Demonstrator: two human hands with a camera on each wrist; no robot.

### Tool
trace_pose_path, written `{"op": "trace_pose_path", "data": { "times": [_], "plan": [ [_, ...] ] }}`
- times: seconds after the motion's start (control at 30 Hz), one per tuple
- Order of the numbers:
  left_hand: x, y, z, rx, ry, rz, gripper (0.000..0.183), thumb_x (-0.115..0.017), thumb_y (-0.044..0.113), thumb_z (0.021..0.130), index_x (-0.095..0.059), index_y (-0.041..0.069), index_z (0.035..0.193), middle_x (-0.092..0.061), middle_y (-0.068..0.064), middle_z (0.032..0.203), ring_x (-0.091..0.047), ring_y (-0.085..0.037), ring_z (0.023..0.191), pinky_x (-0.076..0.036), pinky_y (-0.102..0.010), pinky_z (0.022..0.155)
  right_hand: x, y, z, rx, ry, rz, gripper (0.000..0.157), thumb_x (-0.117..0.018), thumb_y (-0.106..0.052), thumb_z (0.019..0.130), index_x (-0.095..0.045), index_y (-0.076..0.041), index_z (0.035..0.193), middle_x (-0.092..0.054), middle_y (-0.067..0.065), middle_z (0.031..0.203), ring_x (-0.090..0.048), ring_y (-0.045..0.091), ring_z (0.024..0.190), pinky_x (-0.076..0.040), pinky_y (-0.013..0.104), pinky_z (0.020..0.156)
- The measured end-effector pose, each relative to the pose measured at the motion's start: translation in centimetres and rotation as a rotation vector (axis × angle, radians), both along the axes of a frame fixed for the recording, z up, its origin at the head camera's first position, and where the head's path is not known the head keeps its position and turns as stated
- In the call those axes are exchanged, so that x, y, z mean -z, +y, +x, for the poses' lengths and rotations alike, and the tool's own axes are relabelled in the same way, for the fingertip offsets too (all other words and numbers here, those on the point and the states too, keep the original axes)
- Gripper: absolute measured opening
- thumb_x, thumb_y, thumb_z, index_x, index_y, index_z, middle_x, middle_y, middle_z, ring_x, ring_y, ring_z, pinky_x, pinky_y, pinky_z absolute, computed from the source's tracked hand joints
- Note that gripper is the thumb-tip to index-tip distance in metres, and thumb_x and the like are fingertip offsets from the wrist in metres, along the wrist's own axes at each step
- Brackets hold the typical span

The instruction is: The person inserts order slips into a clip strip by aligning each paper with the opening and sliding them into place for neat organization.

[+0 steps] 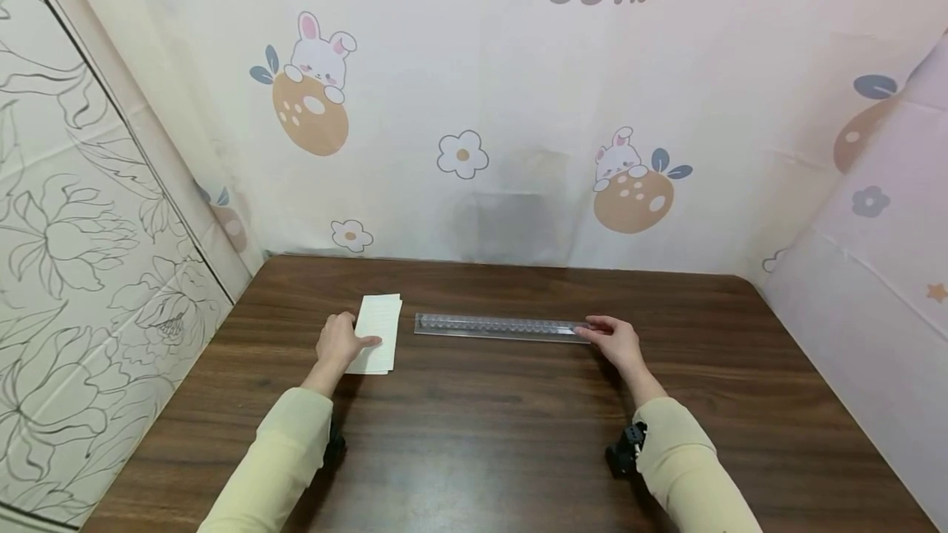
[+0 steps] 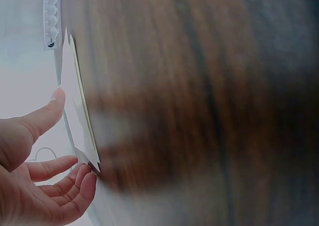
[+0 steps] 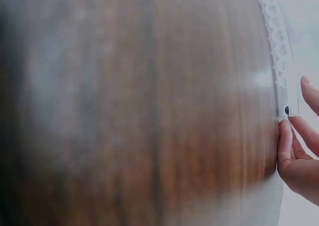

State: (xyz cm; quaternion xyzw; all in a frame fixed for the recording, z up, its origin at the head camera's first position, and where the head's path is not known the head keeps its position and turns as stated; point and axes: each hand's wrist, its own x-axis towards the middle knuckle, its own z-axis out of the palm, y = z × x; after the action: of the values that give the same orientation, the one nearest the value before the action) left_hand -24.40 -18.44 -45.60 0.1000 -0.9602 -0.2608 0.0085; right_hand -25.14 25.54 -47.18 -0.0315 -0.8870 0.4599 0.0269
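Observation:
A small stack of off-white paper sheets lies slightly uneven on the wooden table. My left hand is at its left side, thumb stretched over the top sheet and bent fingers beside the left edge. In the left wrist view, the fingertips are right at a corner of the paper. To the right lies a long clear plastic strip with a row of rounded shapes. My right hand is at its right end. In the right wrist view, the thumb is spread apart above the strip.
The dark brown wooden table has its back edge against a printed curtain. Another floral panel rises along the left side. A black wrist camera is strapped near the right sleeve.

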Motion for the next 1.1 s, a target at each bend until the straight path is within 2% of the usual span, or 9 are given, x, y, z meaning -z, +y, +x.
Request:
{"op": "trace_pose_path", "data": {
  "times": [0.3,0.7,0.9,1.1],
  "plan": [
    [0.3,-0.1,0.0,-0.027,-0.027,-0.007,0.063,-0.078,0.033,0.066,-0.052,-0.010,0.104,-0.047,-0.026,0.101,-0.052,-0.039,0.084,-0.044,-0.046,0.063,0.5,0.3,-0.1,-0.004,0.009,-0.016,0.044,-0.067,-0.023,0.080,-0.057,0.007,0.110,-0.059,0.021,0.104,-0.055,0.026,0.090,-0.043,0.022,0.067],
    [0.3,-0.1,0.0,-0.015,-0.024,-0.009,0.062,-0.077,0.035,0.065,-0.051,-0.010,0.099,-0.046,-0.027,0.099,-0.052,-0.040,0.081,-0.044,-0.047,0.063,0.9,0.4,-0.1,0.034,0.044,0.007,0.039,-0.069,-0.022,0.078,-0.061,0.004,0.106,-0.062,0.015,0.094,-0.054,0.013,0.078,-0.042,0.020,0.064],
    [0.4,-0.1,0.0,-0.021,-0.039,-0.002,0.055,-0.077,0.035,0.065,-0.051,-0.008,0.089,-0.047,-0.026,0.097,-0.049,-0.033,0.074,-0.043,-0.043,0.060,1.2,0.4,-0.2,0.064,0.069,0.035,0.034,-0.070,-0.020,0.077,-0.064,0.001,0.102,-0.063,0.010,0.088,-0.053,0.011,0.075,-0.041,0.020,0.063],
    [0.4,-0.1,-0.2,-0.029,-0.050,-0.003,0.048,-0.078,0.034,0.065,-0.051,-0.004,0.077,-0.050,-0.022,0.089,-0.044,-0.025,0.067,-0.040,-0.037,0.053,1.1,0.2,-0.2,0.062,0.089,0.037,0.033,-0.070,-0.018,0.077,-0.064,0.003,0.101,-0.063,0.012,0.088,-0.054,0.012,0.075,-0.041,0.019,0.063]
  ]
}}
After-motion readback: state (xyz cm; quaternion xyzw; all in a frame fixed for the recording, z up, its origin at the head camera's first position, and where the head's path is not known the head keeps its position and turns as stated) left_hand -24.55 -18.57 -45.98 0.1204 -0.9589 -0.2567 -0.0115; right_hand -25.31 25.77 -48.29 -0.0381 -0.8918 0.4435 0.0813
